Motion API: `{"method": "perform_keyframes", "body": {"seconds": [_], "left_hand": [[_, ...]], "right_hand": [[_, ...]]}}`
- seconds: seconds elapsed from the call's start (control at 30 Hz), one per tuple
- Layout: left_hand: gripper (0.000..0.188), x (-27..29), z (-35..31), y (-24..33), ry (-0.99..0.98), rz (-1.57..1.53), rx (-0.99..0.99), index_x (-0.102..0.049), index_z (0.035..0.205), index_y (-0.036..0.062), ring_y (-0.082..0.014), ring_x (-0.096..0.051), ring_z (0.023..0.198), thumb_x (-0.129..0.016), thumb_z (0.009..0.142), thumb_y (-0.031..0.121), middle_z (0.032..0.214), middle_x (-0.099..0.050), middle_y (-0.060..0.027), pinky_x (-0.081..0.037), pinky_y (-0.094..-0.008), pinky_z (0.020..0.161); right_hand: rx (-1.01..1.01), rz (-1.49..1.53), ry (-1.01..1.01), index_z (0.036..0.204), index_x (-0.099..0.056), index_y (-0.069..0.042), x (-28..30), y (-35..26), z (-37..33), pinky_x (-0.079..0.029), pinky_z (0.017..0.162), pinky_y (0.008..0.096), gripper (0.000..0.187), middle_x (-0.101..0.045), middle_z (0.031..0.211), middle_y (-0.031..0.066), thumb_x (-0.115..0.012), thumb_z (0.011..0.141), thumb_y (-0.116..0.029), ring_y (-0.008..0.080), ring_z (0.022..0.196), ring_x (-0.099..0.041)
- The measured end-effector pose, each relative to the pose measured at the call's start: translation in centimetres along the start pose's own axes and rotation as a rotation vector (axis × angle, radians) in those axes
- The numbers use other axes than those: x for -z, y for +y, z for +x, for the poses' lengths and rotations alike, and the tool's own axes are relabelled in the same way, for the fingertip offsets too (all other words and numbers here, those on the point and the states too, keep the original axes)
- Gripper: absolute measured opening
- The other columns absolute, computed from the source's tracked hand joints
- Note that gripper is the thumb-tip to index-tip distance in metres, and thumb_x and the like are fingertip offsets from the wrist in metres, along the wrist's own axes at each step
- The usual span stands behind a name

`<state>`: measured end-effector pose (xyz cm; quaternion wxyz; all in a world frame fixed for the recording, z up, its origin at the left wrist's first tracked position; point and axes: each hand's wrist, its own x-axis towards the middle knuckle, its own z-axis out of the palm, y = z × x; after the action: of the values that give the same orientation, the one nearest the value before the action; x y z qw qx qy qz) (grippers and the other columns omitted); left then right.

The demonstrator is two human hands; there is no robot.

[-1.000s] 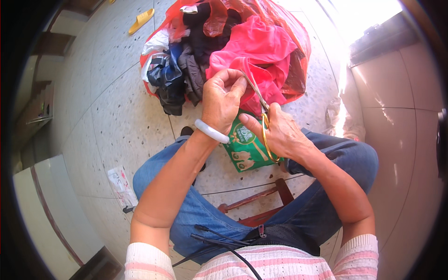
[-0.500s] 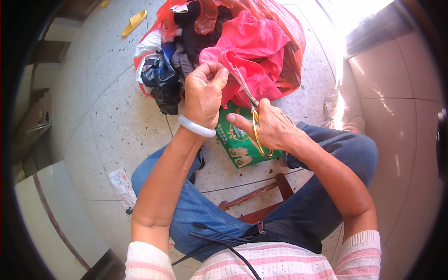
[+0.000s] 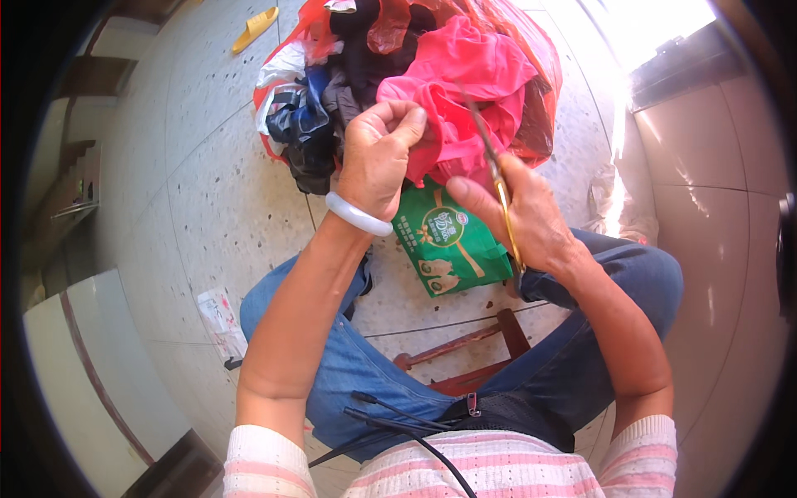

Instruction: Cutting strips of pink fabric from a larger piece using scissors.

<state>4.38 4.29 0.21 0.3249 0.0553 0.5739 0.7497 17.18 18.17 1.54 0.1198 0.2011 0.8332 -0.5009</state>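
Note:
Pinched between the thumb and fingers of my left hand (image 3: 378, 153) is the edge of a bright pink cloth (image 3: 473, 66). The cloth lies bunched over the right part of a big red plastic bag (image 3: 544, 104). My right hand (image 3: 531, 212) grips scissors with gold handles (image 3: 504, 203), their blades pointing up and to the left over the pink cloth. Whether the blades touch the cloth I cannot tell. Dark garments (image 3: 369, 66) and a shiny dark-blue piece (image 3: 303, 120) fill the bag's left side. A white bangle (image 3: 357, 213) circles my left wrist.
A green printed carton (image 3: 457, 249) stands on the floor between my knees and the bag. Below it is a reddish wooden stool (image 3: 465, 349). A yellow slipper (image 3: 255, 30) lies at the upper left, a crumpled pale bag (image 3: 614, 203) by the right wall. Black cables (image 3: 390, 423) cross my lap.
My right hand has drawn the scissors to the right, away from my left hand. The blades look closer together now. The whole view has shifted slightly.

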Motion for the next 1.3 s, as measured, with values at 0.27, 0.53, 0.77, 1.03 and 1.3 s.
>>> {"method": "perform_keyframes", "body": {"seconds": [0.27,0.53,0.77,1.03,1.3], "left_hand": [[0.011,-1.0,-0.9,-0.3,-0.104,0.396,-0.073,-0.06,0.094,0.0008,-0.0071,-0.057,0.076,-0.058,0.092,0.011,0.085,-0.063,-0.0018,-0.047,-0.0223,0.073],[0.01,-0.8,-0.8,0.6,-0.127,0.501,-0.064,-0.058,0.092,0.0015,-0.0056,-0.054,0.075,-0.056,0.094,0.011,0.082,-0.06,0.0004,-0.045,-0.0208,0.071],[0.01,-0.4,-1.2,0.4,-0.153,0.547,-0.134,-0.058,0.093,0.0022,-0.005,-0.054,0.077,-0.056,0.094,0.012,0.086,-0.06,0.0011,-0.046,-0.0205,0.072],[0.015,0.3,-1.1,1.7,-0.353,0.412,0.031,-0.059,0.094,0.0018,-0.0041,-0.056,0.077,-0.063,0.091,0.016,0.086,-0.06,0.0012,-0.047,-0.0201,0.068],[0.012,-0.1,-1.6,0.8,-0.185,0.97,-0.336,-0.058,0.077,-0.0004,-0.0061,-0.051,0.059,-0.064,0.081,0.009,0.064,-0.057,-0.0018,-0.045,-0.0237,0.055]], "right_hand": [[0.363,0.539,0.33,0.081,-0.048,-0.002,0.2,-0.2,4.4,-0.049,0.063,0.0254,0.025,-0.063,0.075,0.005,-0.072,0.077,-0.008,0.0083,0.071,-0.058],[0.158,1.032,0.063,0.076,-0.049,-0.005,0.3,0.1,4.0,-0.044,0.056,0.0244,0.021,-0.058,0.072,0.0033,-0.07,0.072,-0.005,0.0102,0.063,-0.056],[0.084,1.191,-0.032,0.075,-0.048,-0.005,0.2,-0.3,3.9,-0.044,0.056,0.027,0.022,-0.056,0.073,0.0039,-0.069,0.071,-0.003,0.013,0.062,-0.056],[0.151,0.942,-0.031,0.077,-0.046,-0.005,0.5,-0.5,3.5,-0.042,0.056,0.0257,0.021,-0.053,0.074,0.0022,-0.066,0.071,-0.005,0.0094,0.063,-0.051],[0.227,0.627,0.095,0.079,-0.041,-0.006,-0.7,-0.9,3.5,-0.042,0.056,0.024,0.022,-0.052,0.074,0.0007,-0.061,0.072,0.0,0.0071,0.066,-0.047]]}}
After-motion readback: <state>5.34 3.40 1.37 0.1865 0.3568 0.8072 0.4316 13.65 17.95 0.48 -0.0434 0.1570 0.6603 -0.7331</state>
